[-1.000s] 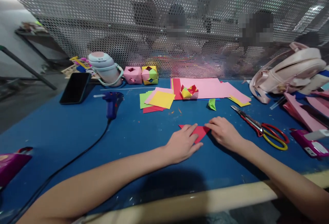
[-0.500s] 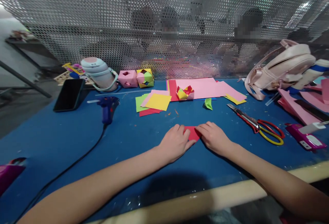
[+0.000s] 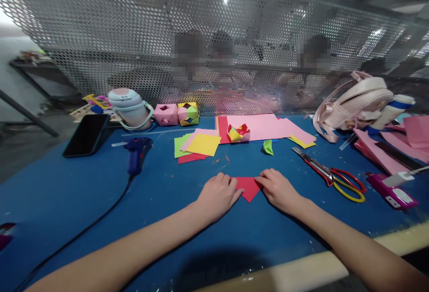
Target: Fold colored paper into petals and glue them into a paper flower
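Note:
A piece of red paper, folded into a triangle with one point toward me, lies flat on the blue table. My left hand is closed on its left corner, the thumb stretched along the lower side. At the right corner, my right hand has its fingers bent together on the paper; its thumb is mostly hidden. Just beyond sit a small folded green paper piece and a partly built red, yellow and pink paper shape.
Coloured square sheets lie to the left, beside a blue glue gun with its cord. Scissors rest at right near a purple device. A phone, a bottle, paper balls and a backpack stand farther back.
The left hand has slid left and its thumb has moved off the middle, so more of the red triangle shows. My view has tilted up slightly.

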The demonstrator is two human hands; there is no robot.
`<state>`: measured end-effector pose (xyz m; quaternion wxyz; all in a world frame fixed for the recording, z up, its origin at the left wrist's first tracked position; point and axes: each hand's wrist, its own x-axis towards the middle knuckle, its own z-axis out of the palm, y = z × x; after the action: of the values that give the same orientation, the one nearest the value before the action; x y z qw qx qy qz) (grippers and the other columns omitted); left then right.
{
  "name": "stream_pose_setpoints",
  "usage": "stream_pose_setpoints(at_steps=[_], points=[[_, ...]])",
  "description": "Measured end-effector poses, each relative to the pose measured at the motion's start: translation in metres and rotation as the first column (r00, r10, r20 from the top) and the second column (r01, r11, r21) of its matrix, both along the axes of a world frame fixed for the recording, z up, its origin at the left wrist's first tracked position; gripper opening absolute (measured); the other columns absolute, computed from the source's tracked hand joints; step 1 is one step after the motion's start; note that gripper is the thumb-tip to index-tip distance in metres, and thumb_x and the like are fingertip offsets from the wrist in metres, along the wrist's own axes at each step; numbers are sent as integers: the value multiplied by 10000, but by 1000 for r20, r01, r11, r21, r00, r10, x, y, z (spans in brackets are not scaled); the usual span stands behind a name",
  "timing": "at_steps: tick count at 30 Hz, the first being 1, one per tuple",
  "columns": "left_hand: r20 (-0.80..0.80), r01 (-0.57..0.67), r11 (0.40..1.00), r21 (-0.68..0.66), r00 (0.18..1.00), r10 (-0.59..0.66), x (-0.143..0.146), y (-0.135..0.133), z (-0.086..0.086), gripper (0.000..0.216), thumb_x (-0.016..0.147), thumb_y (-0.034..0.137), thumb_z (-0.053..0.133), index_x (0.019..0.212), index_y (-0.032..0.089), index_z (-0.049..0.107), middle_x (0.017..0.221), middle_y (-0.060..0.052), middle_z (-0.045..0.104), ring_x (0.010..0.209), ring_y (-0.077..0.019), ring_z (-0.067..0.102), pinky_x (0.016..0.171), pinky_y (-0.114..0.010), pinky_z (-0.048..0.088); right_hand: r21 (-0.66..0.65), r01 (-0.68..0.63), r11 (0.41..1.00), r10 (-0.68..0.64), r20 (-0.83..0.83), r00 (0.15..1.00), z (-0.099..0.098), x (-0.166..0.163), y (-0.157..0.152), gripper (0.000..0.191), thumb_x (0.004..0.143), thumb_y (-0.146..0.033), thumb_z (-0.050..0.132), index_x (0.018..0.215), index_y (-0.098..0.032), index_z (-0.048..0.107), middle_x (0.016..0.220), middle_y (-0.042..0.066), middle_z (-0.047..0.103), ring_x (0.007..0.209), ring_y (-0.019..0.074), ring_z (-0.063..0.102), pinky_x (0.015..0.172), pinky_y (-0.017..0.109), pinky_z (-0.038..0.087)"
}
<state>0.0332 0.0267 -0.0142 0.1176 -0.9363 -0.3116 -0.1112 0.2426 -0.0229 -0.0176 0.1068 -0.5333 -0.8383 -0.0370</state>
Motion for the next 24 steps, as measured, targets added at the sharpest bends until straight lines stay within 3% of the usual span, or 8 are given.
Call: stream_pose_setpoints(at_steps=[7,13,17,21,24], points=[[-21,-38,994,-105,999,36,-5,8,4,195,788,176,437,943,157,555,848,-96,566,799,-239,514,666,-350,438,21,3,1000,-2,-42,999,-3,3,0,291,849,-90,406,1068,-162,584,907,93,548,814,183,456,706,313,395],[58,41,979,-198,998,-30,-4,13,3,249,836,197,388,1034,166,537,923,-86,554,842,-221,495,722,-345,416,-1,-10,1000,10,-108,994,-1,2,1,275,834,-119,448,1074,-165,576,1057,93,564,960,192,459,799,341,397],[114,110,973,-204,990,-88,-2,13,0,275,891,234,316,933,167,580,844,-77,571,795,-206,506,714,-336,414,-21,-2,1000,-1,-149,989,3,-2,0,269,850,-183,447,1090,-160,567,1038,93,589,948,187,480,816,352,390],[206,147,965,-218,973,-102,-3,17,-6,294,899,219,309,871,151,595,782,-76,594,756,-189,532,715,-320,432,-66,48,997,-66,-302,951,4,-1,2,291,833,-165,444,1102,-168,556,1063,81,599,971,185,495,854,368,387],[330,146,949,-280,943,-47,-5,21,-7,268,893,209,327,889,147,587,805,-70,616,770,-168,561,723,-289,448,-102,117,988,-153,-499,853,3,4,7,288,832,-177,431,1092,-177,554,1073,73,592,1009,183,495,895,378,384]])
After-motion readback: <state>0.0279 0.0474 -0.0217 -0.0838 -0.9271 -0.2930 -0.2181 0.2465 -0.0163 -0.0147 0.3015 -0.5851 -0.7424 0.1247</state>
